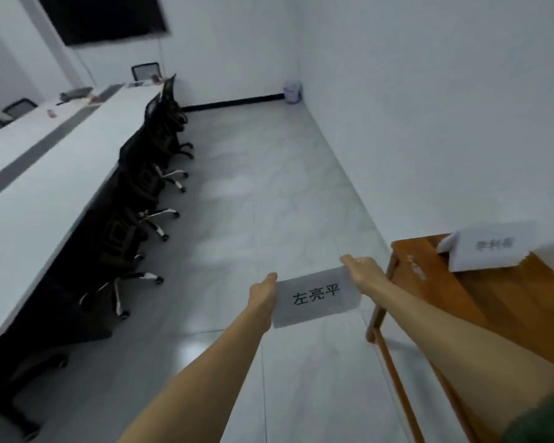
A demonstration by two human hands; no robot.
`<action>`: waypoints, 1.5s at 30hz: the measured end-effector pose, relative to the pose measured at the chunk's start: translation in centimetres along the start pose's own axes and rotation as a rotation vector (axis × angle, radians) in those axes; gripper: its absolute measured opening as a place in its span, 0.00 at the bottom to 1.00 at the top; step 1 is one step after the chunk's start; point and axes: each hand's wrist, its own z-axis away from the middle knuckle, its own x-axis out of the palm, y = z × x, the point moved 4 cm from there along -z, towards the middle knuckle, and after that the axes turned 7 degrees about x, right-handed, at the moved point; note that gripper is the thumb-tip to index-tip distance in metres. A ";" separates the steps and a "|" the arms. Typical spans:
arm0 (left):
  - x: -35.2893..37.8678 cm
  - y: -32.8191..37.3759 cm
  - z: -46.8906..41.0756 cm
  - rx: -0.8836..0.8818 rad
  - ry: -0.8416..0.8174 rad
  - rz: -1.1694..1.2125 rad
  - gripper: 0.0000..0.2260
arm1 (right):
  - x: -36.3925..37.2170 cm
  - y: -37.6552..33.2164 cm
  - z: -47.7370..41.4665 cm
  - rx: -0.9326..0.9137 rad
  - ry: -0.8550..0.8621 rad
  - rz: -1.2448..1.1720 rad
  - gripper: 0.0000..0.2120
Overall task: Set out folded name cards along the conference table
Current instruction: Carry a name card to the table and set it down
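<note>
A white name card (317,297) printed with three dark characters was held out over the grey floor (269,187), low and a little right of the frame's centre, well apart from the conference table. The left hand (263,292) gripped its left edge, fingers closed behind the paper with the thumb along the top. The right hand (362,273) was closed on the card's upper right corner, a thin ring showing on one finger. Both forearms reached in from the bottom of the frame, and a dark green sleeve (544,417) showed at the lower right corner.

Just right of the card stood a wooden stand (461,282), and on its top, at the right edge of the frame, lay more white cards (490,251), the uppermost bearing blurred characters.

The long white conference table (45,187) ran along the left side of the frame, with a grey strip down its middle and a few small items blurred at its far end. A row of black office chairs (147,174) was tucked against its near side. A dark screen (103,17) hung on the wall at the upper left, and a small pale bin (292,94) sat in the far corner.
</note>
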 end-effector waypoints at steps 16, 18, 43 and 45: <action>-47.9 -20.7 14.3 -0.138 0.614 0.444 0.19 | 45.6 -13.2 28.7 -0.383 -0.548 0.364 0.23; -52.0 -22.5 15.5 -0.158 0.666 0.483 0.21 | 49.8 -14.3 31.6 -0.407 -0.608 0.392 0.23; -105.4 -39.9 22.1 -0.218 1.331 0.881 0.17 | 107.5 -33.3 68.4 -0.914 -1.113 0.855 0.20; -111.4 -42.5 22.5 -0.213 1.343 0.903 0.15 | 113.7 -33.5 72.0 -0.905 -1.145 0.847 0.21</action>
